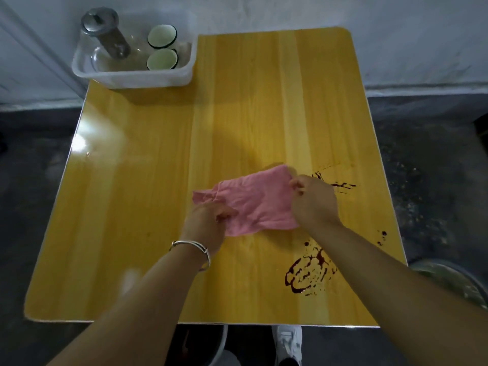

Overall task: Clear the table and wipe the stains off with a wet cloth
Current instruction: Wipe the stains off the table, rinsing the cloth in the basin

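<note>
A pink cloth (pixel 253 199) lies spread on the yellow wooden table (pixel 158 180), near its middle. My left hand (pixel 208 223), with a silver bangle on the wrist, pinches the cloth's near left edge. My right hand (pixel 314 200) grips its right edge. A large dark red stain (pixel 307 272) is on the table under my right forearm. Thinner red splashes (pixel 340 184) show just past my right hand, and small drops (pixel 381 237) sit near the right edge.
A clear plastic tub (pixel 132 75) stands at the table's far left corner, holding a glass jug with a metal lid (pixel 105 30) and two white cups (pixel 161 46). A pale wall runs behind. A round basin (pixel 454 281) is on the floor at right.
</note>
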A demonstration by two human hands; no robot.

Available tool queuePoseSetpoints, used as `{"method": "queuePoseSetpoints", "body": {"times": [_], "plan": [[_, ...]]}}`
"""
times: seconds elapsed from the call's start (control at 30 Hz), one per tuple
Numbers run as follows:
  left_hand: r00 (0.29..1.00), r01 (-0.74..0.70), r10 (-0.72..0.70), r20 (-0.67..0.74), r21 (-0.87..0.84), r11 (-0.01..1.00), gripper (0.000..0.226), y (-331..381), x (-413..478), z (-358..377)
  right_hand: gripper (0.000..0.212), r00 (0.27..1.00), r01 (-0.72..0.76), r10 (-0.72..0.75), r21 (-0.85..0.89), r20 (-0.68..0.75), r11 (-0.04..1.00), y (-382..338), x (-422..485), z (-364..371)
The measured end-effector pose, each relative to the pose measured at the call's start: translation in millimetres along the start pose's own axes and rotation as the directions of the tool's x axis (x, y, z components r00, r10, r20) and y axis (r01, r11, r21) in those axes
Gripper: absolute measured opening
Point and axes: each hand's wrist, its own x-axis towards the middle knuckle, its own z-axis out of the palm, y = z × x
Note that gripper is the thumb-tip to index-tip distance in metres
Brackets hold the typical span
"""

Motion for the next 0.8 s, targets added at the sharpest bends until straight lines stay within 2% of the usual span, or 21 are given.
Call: {"method": "queuePoseSetpoints", "body": {"times": [0.07,0.13,0.27,0.33,0.4,0.5,0.67,0.73,0.8], "plan": [[0.989,0.051,-0.055,-0.140,-0.037,0.998,0.028,0,4,3,0.027,0.996,0.065,-0.071,-0.121,-0.045,0.990,-10,-7,14],[0.957,0.106,-0.135,-0.258,-0.122,0.987,0.029,-3,8,6,0.036,0.996,0.087,-0.083,-0.230,0.027,0.969,-28,-13,32],[0.937,0.091,-0.188,-0.294,-0.314,0.945,0.040,-9,9,20,0.070,0.984,0.080,-0.028,-0.295,0.178,0.952,-49,-8,82],[0.917,0.102,-0.224,-0.331,-0.349,0.931,0.040,-11,9,24,0.075,0.987,0.111,-0.059,-0.376,0.146,0.920,-43,-3,105],[0.907,0.084,-0.229,-0.354,-0.381,0.921,0.045,-13,10,28,0.072,0.991,0.135,-0.125,-0.425,0.051,0.895,-32,-2,111],[0.913,0.025,-0.148,-0.380,-0.308,0.951,0.048,-5,13,37,0.069,0.973,0.219,-0.227,-0.470,0.041,0.855,-6,6,102],[0.911,-0.084,0.017,-0.412,-0.145,0.986,0.032,30,31,57,0.069,0.963,0.241,-0.269,-0.536,0.028,0.809,27,41,62],[0.927,-0.064,0.034,-0.374,-0.068,0.996,0.038,37,41,64,0.070,0.959,0.238,-0.284,-0.581,0.013,0.778,44,58,46],[0.940,-0.026,0.027,-0.340,0.009,1.000,0.049,37,49,71,0.065,0.974,0.179,-0.225,-0.585,-0.006,0.791,63,69,26]]}}
